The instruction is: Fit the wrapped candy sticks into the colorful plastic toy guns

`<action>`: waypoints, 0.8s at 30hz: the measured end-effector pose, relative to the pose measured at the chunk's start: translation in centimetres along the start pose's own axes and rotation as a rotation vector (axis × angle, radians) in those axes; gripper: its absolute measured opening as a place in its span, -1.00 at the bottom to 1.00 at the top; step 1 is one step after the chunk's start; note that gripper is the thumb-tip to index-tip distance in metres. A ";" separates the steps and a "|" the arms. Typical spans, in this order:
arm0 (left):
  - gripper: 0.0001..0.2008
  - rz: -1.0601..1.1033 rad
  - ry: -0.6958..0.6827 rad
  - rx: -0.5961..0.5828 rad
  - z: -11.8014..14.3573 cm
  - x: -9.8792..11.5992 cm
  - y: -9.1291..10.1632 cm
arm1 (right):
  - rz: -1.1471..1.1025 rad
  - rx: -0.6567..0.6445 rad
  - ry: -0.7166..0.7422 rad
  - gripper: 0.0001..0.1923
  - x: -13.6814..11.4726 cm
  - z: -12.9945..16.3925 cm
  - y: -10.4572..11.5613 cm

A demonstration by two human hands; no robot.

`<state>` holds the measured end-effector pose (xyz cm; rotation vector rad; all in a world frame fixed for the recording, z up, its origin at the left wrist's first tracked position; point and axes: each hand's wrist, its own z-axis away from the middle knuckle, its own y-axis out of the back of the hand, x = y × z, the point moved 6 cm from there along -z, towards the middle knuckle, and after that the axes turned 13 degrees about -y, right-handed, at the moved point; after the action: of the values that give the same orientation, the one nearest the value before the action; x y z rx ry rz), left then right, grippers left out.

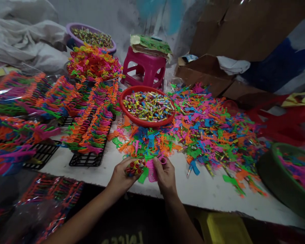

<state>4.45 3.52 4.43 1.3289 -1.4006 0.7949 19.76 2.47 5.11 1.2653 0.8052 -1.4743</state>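
My left hand [122, 174] is closed around a bunch of small candy-filled tubes [135, 167] with red and yellow ends. Pinched in my right hand [165, 174] is a pink plastic toy gun [153, 172] with a ring and a lattice grip. Both hands are close together above the front of the table, and a green toy gun [143, 176] lies just beneath them. Beyond my hands stands a red basin [147, 124] heaped with more of the tubes. Loose toy guns [208, 125] in several colours spread to its right.
At left, black racks [85, 161] hold rows of colourful toy guns. A purple basin [70, 27] and a pink stool [144, 66] stand at the back. On the right are a green tub [277, 179] and an open cardboard box [205, 73]. The white table's [193, 193] front edge is near me.
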 end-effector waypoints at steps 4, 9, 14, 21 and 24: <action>-0.80 -0.067 -0.056 -0.021 -0.2 0.4 -0.2 | 0.072 0.017 0.051 -0.70 -0.3 0.4 -0.2; -0.78 -0.110 -0.093 -0.023 0.2 1.3 -0.1 | 0.152 0.059 0.058 -0.72 -0.3 1.0 -0.4; -0.78 -0.090 -0.083 -0.057 0.4 1.5 -0.8 | 0.088 0.063 0.078 -0.72 0.5 1.1 -1.3; -0.72 0.239 0.403 0.124 0.2 -3.8 -1.6 | 0.329 0.552 0.049 -0.62 -1.3 -4.7 11.8; -0.69 0.365 0.477 0.197 0.5 -5.4 -1.4 | 0.651 1.053 0.135 -0.50 -2.6 -6.4 18.2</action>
<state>5.08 4.49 -0.99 0.9434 -1.2083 1.4218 38.96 3.79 8.24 2.1366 -0.4169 -1.2523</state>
